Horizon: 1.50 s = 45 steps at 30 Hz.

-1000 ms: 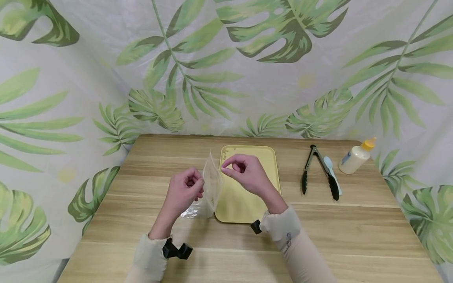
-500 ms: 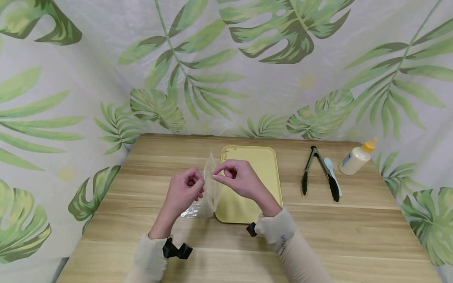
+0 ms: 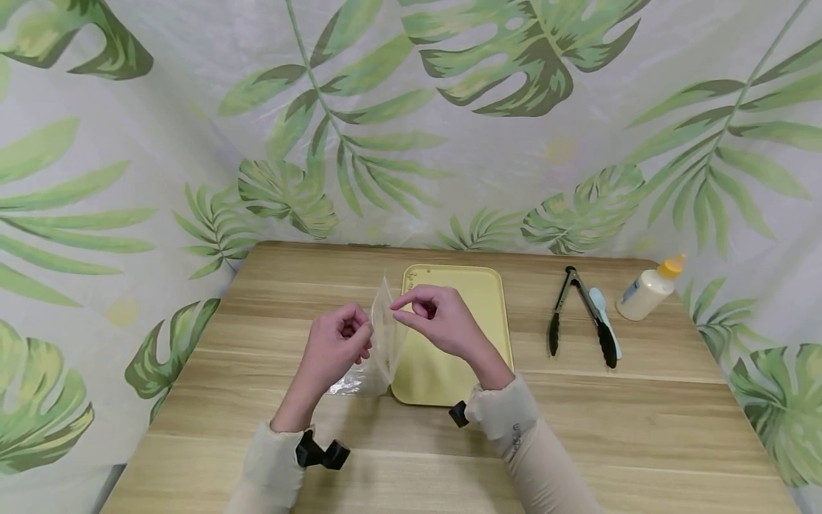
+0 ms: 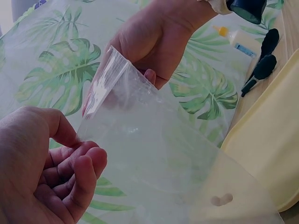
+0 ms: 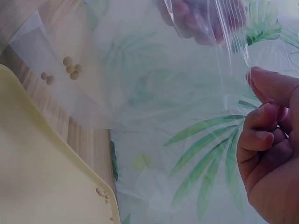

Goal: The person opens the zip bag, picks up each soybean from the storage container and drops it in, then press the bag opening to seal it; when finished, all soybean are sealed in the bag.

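A clear zip bag [image 3: 383, 339] stands upright between the hands, its mouth edge toward the person's fingers. The left hand [image 3: 335, 346] pinches the bag's left side near the zip strip, thumb against fingers. On the other side the right hand [image 3: 443, 321] has thumb and index finger together at the mouth's edge, pinching it; in the right wrist view these fingertips [image 5: 254, 72] sit right at the zip strip. Several small round beige balls [image 5: 72, 69] lie low inside the bag. The left wrist view shows part of the right hand [image 4: 154, 42] behind the film.
Beside the bag lies a yellow tray [image 3: 475, 371], with several small beige balls [image 5: 103, 193] in its far left corner. To the right are black-tipped tongs [image 3: 568, 285], a light blue spoon [image 3: 599, 300] and a white bottle [image 3: 642, 294] with an orange cap.
The right hand moved left against the bag's mouth, then slightly back right, fingertips pinched throughout. The left hand keeps its hold in the same place.
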{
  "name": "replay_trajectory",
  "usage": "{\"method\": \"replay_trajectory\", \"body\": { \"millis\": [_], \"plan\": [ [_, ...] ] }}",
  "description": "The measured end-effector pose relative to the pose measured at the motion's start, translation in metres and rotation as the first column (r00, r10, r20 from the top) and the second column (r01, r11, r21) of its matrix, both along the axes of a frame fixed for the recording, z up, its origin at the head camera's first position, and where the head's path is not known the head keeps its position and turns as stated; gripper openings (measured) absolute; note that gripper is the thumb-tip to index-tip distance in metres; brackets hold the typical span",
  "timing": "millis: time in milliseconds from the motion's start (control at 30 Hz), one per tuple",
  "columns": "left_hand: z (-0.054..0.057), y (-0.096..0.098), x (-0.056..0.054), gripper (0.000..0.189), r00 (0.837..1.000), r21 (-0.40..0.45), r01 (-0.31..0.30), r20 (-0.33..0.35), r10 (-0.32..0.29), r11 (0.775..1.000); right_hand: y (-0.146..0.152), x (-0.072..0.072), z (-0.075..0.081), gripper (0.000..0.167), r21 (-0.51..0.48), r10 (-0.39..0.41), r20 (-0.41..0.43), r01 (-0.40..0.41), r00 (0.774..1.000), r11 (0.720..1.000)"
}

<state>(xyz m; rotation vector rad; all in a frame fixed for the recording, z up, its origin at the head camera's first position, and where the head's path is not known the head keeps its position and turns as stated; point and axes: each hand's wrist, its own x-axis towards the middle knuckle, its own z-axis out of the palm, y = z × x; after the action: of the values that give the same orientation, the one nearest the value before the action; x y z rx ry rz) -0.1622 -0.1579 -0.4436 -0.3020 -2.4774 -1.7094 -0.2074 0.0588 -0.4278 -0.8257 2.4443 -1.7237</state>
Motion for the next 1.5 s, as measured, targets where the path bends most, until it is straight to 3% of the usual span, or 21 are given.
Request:
{"method": "replay_trajectory", "body": {
  "millis": [267, 600, 800, 1000, 1133, 1267, 1500],
  "plan": [
    [0.001, -0.003, 0.001, 0.015, 1.000, 0.016, -0.008, 0.008, 0.008, 1.000, 0.010, -0.018, 0.000, 0.014, -0.048, -0.074, -0.003, 0.074, 0.997, 0.996],
    [0.002, -0.007, 0.001, 0.012, 1.000, 0.017, -0.013, 0.002, 0.013, 1.000, 0.019, -0.070, -0.022, 0.017, -0.075, -0.229, 0.073, 0.234, 0.971, 0.969],
    [0.000, -0.008, 0.004, 0.014, 1.000, 0.015, -0.015, 0.015, 0.015, 1.000, 0.020, -0.108, -0.059, 0.017, -0.014, -0.296, 0.120, 0.299, 0.948, 0.954],
    [-0.001, -0.008, 0.005, 0.015, 0.999, 0.016, -0.018, 0.030, 0.017, 1.000, 0.019, -0.135, -0.100, 0.024, 0.080, -0.338, 0.144, 0.329, 0.930, 0.941],
    [0.000, -0.006, 0.003, 0.015, 1.000, 0.020, -0.009, 0.027, 0.008, 1.000, 0.018, -0.146, -0.118, 0.025, 0.131, -0.356, 0.180, 0.336, 0.917, 0.933],
    [0.001, -0.004, 0.002, 0.016, 1.000, 0.024, 0.000, 0.007, 0.000, 1.000, 0.017, -0.151, -0.124, 0.026, 0.141, -0.366, 0.210, 0.342, 0.907, 0.929],
    [0.004, -0.003, 0.002, 0.016, 1.000, 0.028, 0.011, -0.005, -0.011, 1.000, 0.013, -0.156, -0.129, 0.026, 0.211, -0.381, 0.128, 0.350, 0.916, 0.913]
  ]
}}
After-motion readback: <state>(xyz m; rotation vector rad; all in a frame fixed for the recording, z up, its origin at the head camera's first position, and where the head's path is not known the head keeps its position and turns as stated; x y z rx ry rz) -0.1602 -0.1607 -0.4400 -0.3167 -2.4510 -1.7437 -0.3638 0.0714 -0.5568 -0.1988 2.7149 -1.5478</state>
